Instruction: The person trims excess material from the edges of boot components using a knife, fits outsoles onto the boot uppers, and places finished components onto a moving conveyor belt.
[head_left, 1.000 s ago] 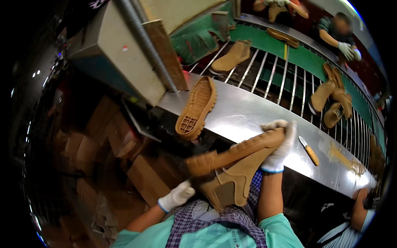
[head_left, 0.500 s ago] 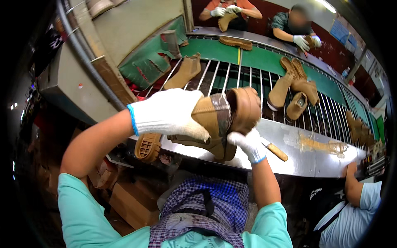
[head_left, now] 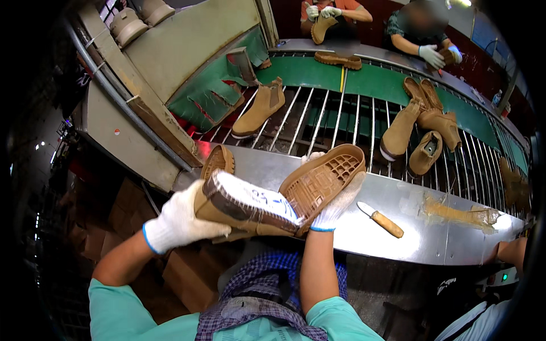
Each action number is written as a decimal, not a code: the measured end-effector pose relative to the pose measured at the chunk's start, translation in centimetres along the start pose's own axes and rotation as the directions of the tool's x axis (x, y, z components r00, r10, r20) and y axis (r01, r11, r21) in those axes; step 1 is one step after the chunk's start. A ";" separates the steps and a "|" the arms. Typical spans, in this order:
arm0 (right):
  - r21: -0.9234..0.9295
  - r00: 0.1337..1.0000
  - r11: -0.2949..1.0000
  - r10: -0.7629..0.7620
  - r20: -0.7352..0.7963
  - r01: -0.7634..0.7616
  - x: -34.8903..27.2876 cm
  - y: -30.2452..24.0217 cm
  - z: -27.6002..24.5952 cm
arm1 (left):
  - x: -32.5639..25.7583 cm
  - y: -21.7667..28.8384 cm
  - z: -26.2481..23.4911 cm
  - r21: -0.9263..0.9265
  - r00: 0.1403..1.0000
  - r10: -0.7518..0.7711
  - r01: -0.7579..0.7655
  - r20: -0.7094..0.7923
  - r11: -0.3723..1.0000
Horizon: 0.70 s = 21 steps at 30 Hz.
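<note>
My gloved left hand (head_left: 181, 220) is wrapped round one end of a tan boot (head_left: 242, 219), whose white, stitched underside faces up with blue markings on it. In my gloved right hand (head_left: 344, 199) is a brown boot sole (head_left: 324, 184), its gridded inner side showing. One end of the sole meets the end of the boot's underside; the other end tilts up and away. On the steel ledge to the right lies a knife (head_left: 387, 223) with a wooden handle. Another brown sole (head_left: 219, 160) stands just beyond my left hand.
Beyond the steel ledge (head_left: 421, 241), metal bars (head_left: 311, 116) run toward a green belt (head_left: 372, 85). A tan boot (head_left: 260, 111) rests at left on the bars, with more boots (head_left: 401, 131) and soles at right. Two gloved co-workers handle footwear opposite; another person's arm (head_left: 512, 253) reaches in at right.
The boot has turned so its white underside faces up, and the sole has swung open away from it. Both hands have come lower, and the view has shifted.
</note>
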State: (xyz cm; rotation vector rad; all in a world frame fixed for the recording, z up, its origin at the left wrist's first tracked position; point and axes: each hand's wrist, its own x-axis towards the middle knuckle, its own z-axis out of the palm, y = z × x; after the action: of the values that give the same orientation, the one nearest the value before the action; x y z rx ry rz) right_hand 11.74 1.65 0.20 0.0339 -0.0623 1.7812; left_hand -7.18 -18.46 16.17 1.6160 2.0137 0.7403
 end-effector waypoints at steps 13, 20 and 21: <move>-0.715 0.727 0.619 0.322 0.607 0.324 -1.9 -8.3 8.3 | 7.0 11.1 -1.8 0.452 0.884 0.109 -0.334 0.454 0.827; -0.511 0.773 0.820 0.143 0.618 0.257 -2.5 -5.7 7.8 | 6.3 12.6 -1.6 0.530 0.861 -0.016 -0.297 0.508 0.794; -0.324 0.803 0.936 0.085 0.591 0.140 -2.1 -5.2 7.6 | 6.2 12.4 -1.3 0.537 0.864 -0.024 -0.290 0.502 0.793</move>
State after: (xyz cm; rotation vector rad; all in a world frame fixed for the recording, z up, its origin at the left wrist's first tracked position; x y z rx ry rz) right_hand 17.18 0.22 7.76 0.3391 -0.8407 1.6423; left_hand -0.25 -10.52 25.20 2.0461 1.8370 -0.3218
